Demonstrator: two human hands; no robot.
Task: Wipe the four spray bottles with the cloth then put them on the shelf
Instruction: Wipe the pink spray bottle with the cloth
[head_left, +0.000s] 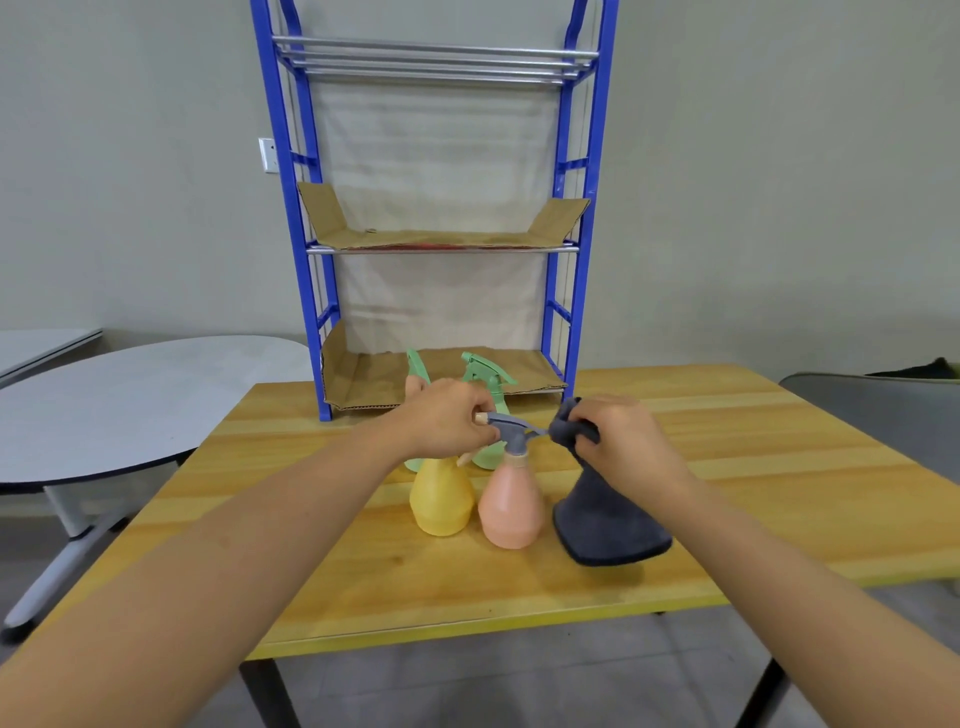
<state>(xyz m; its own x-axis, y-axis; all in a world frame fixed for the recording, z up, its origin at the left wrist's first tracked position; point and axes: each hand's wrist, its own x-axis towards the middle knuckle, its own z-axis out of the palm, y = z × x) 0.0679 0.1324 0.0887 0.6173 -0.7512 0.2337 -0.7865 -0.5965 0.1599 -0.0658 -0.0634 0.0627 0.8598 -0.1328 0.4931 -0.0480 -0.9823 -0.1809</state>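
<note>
A blue metal shelf (436, 218) stands at the back of the wooden table (727, 467). The right hand (623, 441) clutches the dark grey cloth (602, 514), bunched against the trigger of the pink spray bottle (509, 504). The left hand (447, 421) curls round that bottle's grey spray head (511, 428), in front of the yellow bottle (440, 499) and two green bottles (488, 384).

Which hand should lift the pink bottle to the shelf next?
Left hand: it already grips the pink bottle's spray head. The right hand is busy holding the cloth against the trigger.
</note>
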